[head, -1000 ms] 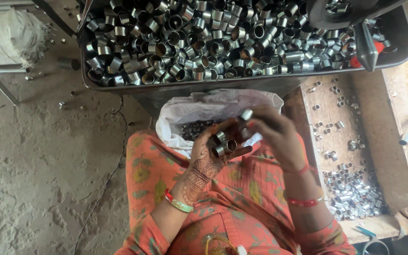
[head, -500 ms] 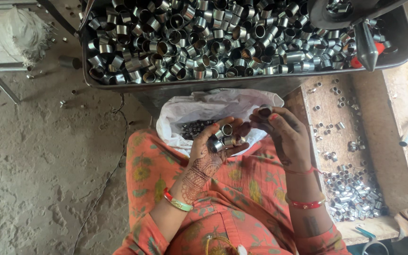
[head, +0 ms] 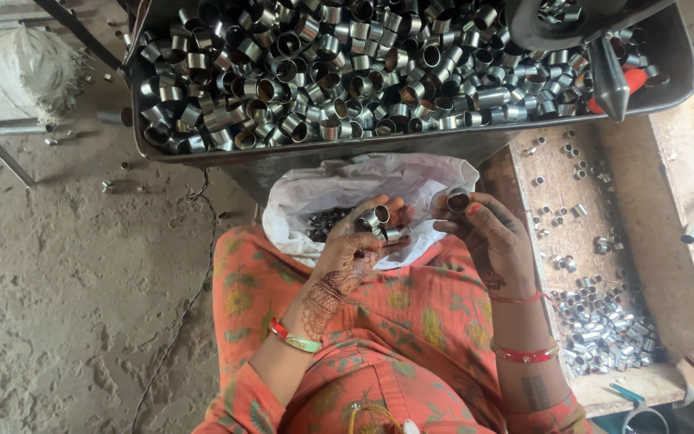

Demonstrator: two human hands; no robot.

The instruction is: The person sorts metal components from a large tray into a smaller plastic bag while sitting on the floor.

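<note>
Head view: above the white bag (head: 411, 181), right hand (head: 487, 237) has swung inward, pinching one metal ring (head: 458, 200). Left hand (head: 359, 245) stays cupped around several rings (head: 383, 225); inspection continues

A small metal workshop: a steel tray (head: 676, 76) heaped with bushings (head: 323, 72), a dusty concrete floor (head: 58, 305) below it.

metal ring (head: 458, 199): shiny, short, held up | metal rings (head: 383, 226): clustered, held
</note>
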